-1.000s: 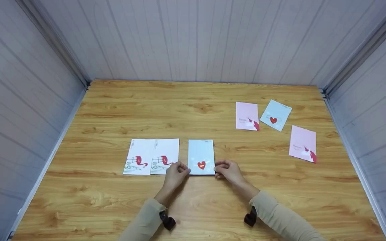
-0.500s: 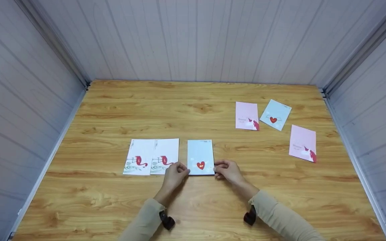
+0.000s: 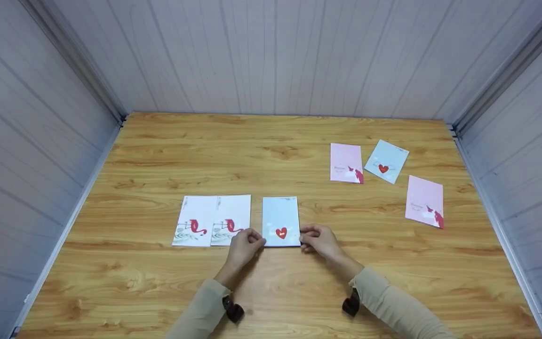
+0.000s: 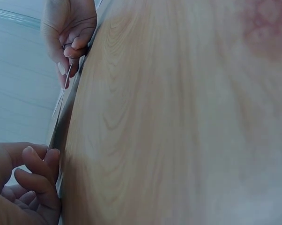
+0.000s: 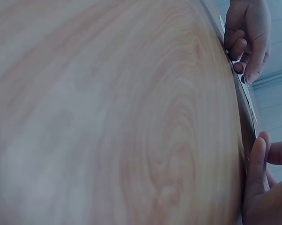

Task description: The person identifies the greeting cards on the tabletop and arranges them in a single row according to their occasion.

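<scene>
A pale blue card (image 3: 280,214) with a red heart lies near the middle of the table, its long sides pointing away from me. My left hand (image 3: 244,245) pinches its near left corner between thumb and fingers. At the near right corner my right hand (image 3: 320,241) pinches it the same way. Both wrist views catch the card edge-on as a thin strip just above the wood, with a hand at either end. Left of it, a white flamingo card (image 3: 232,212) sits side by side with another flamingo card (image 3: 197,212); my left fingers cover the nearer one's lower right corner.
Toward the back right lie a pink card (image 3: 346,160), a tilted pale blue heart card (image 3: 387,157) and a second pink card (image 3: 424,197). Pale panel walls (image 3: 271,56) enclose the wooden table (image 3: 271,292) at the back and both sides.
The pale blue card and both hands have shifted very slightly to the left. The grip on its corners stays the same, and the other cards lie as before.
</scene>
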`<state>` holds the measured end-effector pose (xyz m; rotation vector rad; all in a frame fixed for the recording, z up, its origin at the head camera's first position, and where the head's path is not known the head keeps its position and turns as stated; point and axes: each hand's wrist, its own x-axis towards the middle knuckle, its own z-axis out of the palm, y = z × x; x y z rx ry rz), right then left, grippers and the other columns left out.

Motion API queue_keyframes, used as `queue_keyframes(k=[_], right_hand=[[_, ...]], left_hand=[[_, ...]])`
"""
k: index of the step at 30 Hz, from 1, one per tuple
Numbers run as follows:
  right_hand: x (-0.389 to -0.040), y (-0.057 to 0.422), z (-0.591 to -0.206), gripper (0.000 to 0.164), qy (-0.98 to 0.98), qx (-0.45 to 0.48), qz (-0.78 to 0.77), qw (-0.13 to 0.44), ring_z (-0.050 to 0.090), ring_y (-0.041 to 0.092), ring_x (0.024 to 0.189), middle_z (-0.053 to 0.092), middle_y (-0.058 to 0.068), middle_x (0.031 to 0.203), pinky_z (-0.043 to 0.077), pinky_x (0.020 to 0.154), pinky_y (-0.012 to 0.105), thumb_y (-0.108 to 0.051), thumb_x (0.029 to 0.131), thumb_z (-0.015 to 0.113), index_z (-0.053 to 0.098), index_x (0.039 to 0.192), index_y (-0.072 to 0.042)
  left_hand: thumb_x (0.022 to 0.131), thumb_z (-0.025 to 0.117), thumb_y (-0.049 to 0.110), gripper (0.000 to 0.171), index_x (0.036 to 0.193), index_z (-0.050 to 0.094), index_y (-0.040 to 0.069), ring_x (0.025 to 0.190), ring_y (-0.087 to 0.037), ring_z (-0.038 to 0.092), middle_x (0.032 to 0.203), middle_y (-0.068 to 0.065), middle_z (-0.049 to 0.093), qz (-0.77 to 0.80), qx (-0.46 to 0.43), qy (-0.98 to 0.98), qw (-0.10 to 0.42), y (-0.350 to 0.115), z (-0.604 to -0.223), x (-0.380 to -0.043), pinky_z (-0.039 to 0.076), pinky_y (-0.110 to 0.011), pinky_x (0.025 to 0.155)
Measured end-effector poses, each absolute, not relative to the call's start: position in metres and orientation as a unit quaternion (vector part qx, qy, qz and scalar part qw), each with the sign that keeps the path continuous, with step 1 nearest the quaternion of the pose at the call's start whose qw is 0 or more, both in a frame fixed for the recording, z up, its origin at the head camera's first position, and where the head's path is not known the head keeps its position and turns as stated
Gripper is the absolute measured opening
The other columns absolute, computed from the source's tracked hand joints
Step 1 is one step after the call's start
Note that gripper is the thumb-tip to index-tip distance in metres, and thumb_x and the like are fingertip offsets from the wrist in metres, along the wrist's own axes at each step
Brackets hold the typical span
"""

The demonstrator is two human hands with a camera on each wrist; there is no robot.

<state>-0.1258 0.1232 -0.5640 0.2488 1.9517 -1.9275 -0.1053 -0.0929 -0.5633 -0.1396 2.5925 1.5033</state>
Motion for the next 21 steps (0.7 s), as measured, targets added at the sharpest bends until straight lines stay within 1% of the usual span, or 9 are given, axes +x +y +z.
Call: queue_keyframes(k=[11,15,21], right_hand=[[-0.1258,0.1235,-0.5619,0.028,0.711,0.069,-0.672,0.198,0.059,0.016,0.058,0.058,0.011,0.076,0.049,0.053,0.026,0.005,0.080,0.058,0.053,0.107,0.012],[-0.1259,0.1230,-0.5621,0.026,0.714,0.069,-0.668,0.198,0.059,0.017,0.059,0.058,0.011,0.075,0.049,0.054,0.026,0.004,0.081,0.057,0.053,0.105,0.012],[-0.1257,0.1228,-0.5633,0.026,0.716,0.072,-0.666,0.197,0.059,0.018,0.058,0.059,0.012,0.075,0.049,0.053,0.026,0.004,0.080,0.057,0.054,0.105,0.011]], left_hand=[[0.081,0.061,0.012,0.007,0.079,0.058,0.005,0.052,-0.013,0.051,0.064,-0.003,0.054,0.507,-0.070,0.852,0.111,-0.0961,-0.5610,-0.1042,0.042,-0.025,0.048],[0.082,0.061,0.012,0.008,0.079,0.059,0.005,0.051,-0.014,0.052,0.063,-0.003,0.055,0.514,-0.062,0.848,0.113,-0.0980,-0.5605,-0.1038,0.042,-0.025,0.047],[0.081,0.061,0.010,0.008,0.078,0.060,0.003,0.049,-0.014,0.054,0.062,-0.003,0.057,0.521,-0.039,0.847,0.102,-0.1004,-0.5618,-0.1028,0.043,-0.025,0.045]])
